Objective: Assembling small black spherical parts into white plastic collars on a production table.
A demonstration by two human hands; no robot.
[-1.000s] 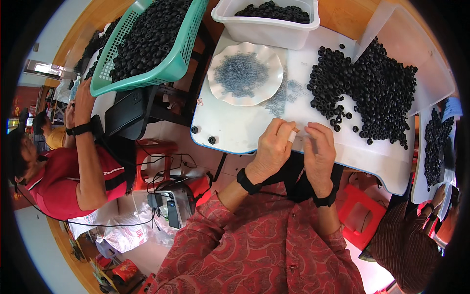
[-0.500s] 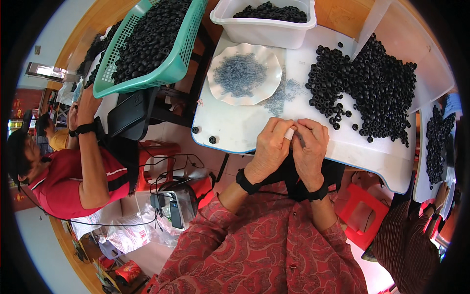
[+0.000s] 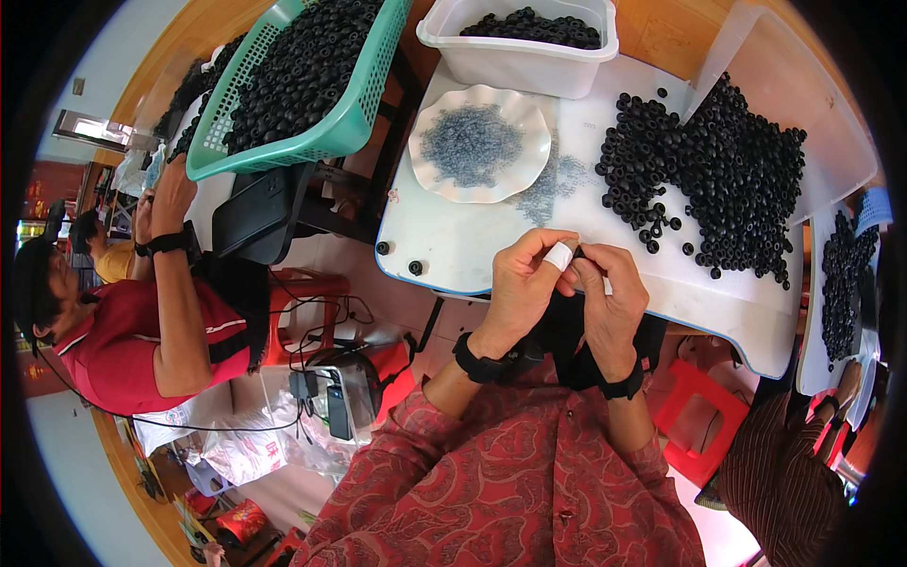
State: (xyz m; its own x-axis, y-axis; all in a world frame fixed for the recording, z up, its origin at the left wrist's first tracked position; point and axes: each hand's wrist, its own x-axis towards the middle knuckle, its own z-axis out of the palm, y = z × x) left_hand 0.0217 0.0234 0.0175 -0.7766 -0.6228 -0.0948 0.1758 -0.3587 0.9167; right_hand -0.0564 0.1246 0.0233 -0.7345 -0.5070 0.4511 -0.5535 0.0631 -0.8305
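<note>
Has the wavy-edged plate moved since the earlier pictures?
No. Judged against the white tub and the table, the wavy-edged plate sits in the same spot; only the camera's view has drifted slightly.

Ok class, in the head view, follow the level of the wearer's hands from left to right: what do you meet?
Co-worker's red shirt → red stool → two loose black rings → left hand → right hand → far-right heap of black pieces.
</note>
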